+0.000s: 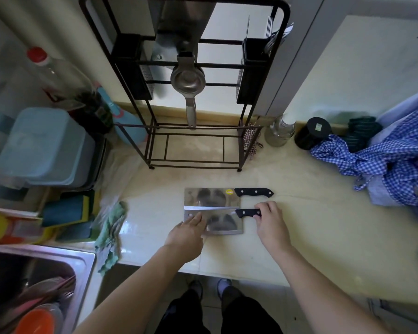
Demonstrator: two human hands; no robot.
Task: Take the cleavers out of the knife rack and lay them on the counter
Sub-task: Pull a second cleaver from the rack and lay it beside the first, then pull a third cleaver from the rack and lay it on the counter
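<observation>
Cleavers both lying flat on counter [299,225], in front of knife rack [191,92]. Far cleaver [211,197] is resting w/ black riveted handle pointing right. Near cleaver [223,221] is sitting just beside it toward the person, spine edge overlapping or touching far blade; can't tell which.

Right hand [270,221] is gripping near cleaver's black handle, fingers curled over the grip, prob. to steer blade w/o touching the edge. Left hand [191,230] is lying palm-down, fingers extended and unclenched, fingertips pressing on the flat of near blade at its left end. Judgement: flat press is steadying blade as it settles, keeping skin off the cutting edge. Handles both pointing same way, so blades are lining up parallel.

Rack slots appearing to hold no cleavers now; a metal squeezer-type tool [188,80] is hanging on its front bar. Judgement: task approx. complete, only release remaining.

Writing: round yellow sticker [229,192] on far blade near handle, red lettering, too small to read. No other legible text.
</observation>
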